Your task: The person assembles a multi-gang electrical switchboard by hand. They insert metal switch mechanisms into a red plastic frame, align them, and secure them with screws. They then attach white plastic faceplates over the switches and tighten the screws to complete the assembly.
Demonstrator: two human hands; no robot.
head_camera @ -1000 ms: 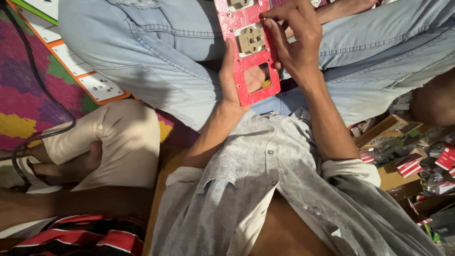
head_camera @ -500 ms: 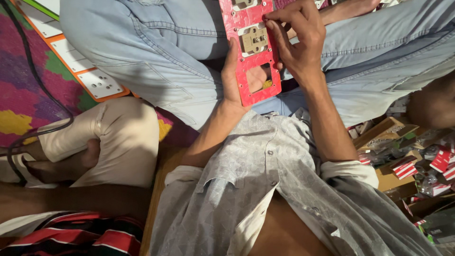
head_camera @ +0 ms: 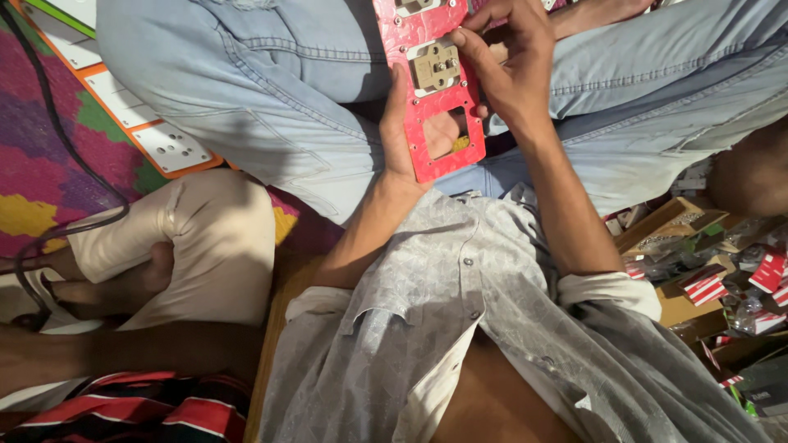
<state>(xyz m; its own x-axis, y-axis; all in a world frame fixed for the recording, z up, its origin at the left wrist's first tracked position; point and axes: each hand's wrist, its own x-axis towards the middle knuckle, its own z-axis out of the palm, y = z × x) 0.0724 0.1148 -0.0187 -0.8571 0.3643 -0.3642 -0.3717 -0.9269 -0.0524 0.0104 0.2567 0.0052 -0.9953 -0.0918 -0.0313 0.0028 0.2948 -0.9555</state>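
Observation:
A red switchboard plate (head_camera: 439,164) with square cut-outs is held over my lap, its near end toward me. My left hand (head_camera: 402,139) grips it from underneath along the left edge, and its palm shows through an open cut-out. A beige socket module (head_camera: 435,66) sits in the middle cut-out. My right hand (head_camera: 509,57) presses on that module from the right, fingers curled over its edge. Another module shows at the plate's far end, cut off by the frame's top.
A white multi-socket plate on an orange board (head_camera: 168,148) lies on the colourful mat at left. A black cable (head_camera: 49,123) curves across the mat. Another person's bent leg in beige trousers (head_camera: 189,246) sits at left. Cardboard boxes with small red-and-white packets (head_camera: 706,279) crowd the right.
The red plate and both hands sit slightly higher in view than before. My right fingers have shifted onto the beige module's edge.

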